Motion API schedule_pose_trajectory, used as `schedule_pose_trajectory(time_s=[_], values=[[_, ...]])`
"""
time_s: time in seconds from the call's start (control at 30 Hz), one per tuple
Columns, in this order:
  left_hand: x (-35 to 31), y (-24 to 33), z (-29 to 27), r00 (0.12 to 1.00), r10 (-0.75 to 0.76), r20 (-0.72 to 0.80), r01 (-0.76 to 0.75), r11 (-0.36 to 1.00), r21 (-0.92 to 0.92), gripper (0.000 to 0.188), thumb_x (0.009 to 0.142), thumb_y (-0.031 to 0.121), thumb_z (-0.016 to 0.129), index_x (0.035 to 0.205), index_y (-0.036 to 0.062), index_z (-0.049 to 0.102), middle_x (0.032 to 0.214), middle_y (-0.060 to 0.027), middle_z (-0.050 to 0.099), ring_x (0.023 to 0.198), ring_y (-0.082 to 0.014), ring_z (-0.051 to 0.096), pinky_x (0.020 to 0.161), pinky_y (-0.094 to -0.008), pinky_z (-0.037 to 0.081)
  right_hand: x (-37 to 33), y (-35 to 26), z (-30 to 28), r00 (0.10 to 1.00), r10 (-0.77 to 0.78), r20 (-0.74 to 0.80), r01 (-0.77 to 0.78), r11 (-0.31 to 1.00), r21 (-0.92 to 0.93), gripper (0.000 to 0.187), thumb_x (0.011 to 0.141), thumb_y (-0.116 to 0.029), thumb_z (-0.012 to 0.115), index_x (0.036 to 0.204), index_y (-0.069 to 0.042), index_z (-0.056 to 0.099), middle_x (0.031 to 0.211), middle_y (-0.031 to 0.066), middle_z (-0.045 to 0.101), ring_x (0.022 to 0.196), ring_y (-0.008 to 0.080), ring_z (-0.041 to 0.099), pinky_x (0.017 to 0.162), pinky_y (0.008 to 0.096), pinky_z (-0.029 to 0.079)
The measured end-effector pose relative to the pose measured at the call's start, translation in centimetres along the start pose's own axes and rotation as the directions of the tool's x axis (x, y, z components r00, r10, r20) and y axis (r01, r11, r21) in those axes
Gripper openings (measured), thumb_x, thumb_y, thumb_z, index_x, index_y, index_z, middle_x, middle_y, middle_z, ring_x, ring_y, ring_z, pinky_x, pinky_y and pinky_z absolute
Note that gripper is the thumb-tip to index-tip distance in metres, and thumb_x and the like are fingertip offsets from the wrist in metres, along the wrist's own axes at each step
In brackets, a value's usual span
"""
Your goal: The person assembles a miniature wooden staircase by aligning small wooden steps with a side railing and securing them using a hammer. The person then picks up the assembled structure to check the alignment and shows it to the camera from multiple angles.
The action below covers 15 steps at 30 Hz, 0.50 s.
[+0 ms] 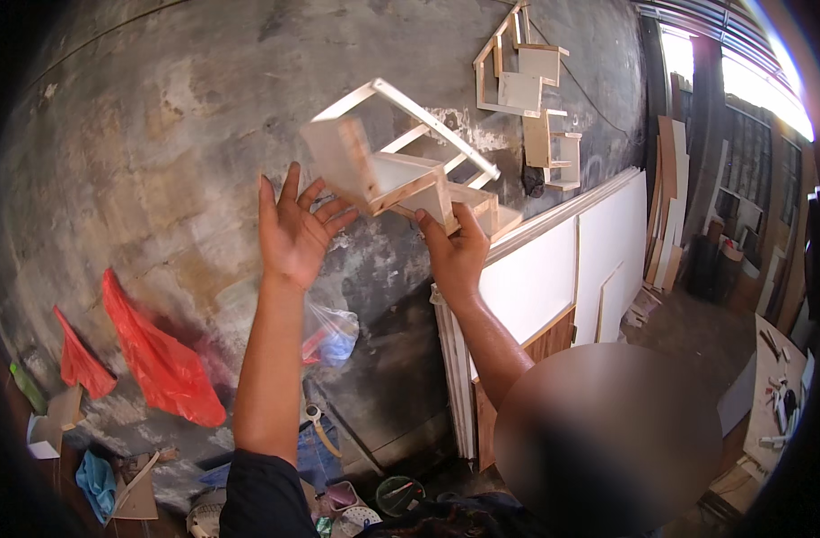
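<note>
Left of centre, left hand [295, 238] with fingers spread, gripping nothing, near the wooden shelf [396, 170], perhaps ready to steady. At upper centre, shelf tilted, pinched low by the right hand [455, 255], seemingly for balance. Open room upper left, before grey wall [177, 170]; rightward, edges of white panels [528, 296].
</note>
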<state>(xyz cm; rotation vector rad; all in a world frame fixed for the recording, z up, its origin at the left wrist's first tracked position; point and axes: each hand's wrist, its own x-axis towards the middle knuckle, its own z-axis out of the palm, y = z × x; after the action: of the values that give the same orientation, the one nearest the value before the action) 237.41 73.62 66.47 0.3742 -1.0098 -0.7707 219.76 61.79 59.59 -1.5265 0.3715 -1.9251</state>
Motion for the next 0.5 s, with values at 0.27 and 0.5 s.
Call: schedule_pose_trajectory(time_s=[0.27, 0.5], values=[[0.1, -6.3, 5.6, 0.953, 0.146, 0.267, -0.303, 0.521, 0.798, 0.079, 0.080, 0.043, 0.079, 0.139, 0.0014, 0.046, 0.142, -0.0188, 0.050, 0.117, -0.0299, 0.060, 0.097, -0.0393, 0.047, -2.7, 0.0, 6.0, 0.989, 0.083, -0.123, -0.028, 0.918, 0.396, 0.022, 0.088, -0.010, 0.072, 0.104, 0.001, 0.062, 0.085, 0.0066, 0.069, 0.079, 0.0102, 0.061, 0.068, 0.0273, 0.050], [2.4, -6.4, 7.1, 0.886, 0.335, 0.320, -0.338, -0.005, 0.941, 0.040, 0.083, 0.026, 0.073, 0.102, -0.0088, 0.065, 0.095, -0.0278, 0.069, 0.089, -0.0423, 0.069, 0.080, -0.0433, 0.055, -3.4, -1.8, 7.0, 0.998, 0.044, -0.034, -0.026, 0.910, 0.413, 0.026, 0.087, -0.002, 0.067, 0.110, 0.000, 0.056, 0.095, 0.0083, 0.067, 0.091, 0.0127, 0.060, 0.080, 0.0273, 0.048]])
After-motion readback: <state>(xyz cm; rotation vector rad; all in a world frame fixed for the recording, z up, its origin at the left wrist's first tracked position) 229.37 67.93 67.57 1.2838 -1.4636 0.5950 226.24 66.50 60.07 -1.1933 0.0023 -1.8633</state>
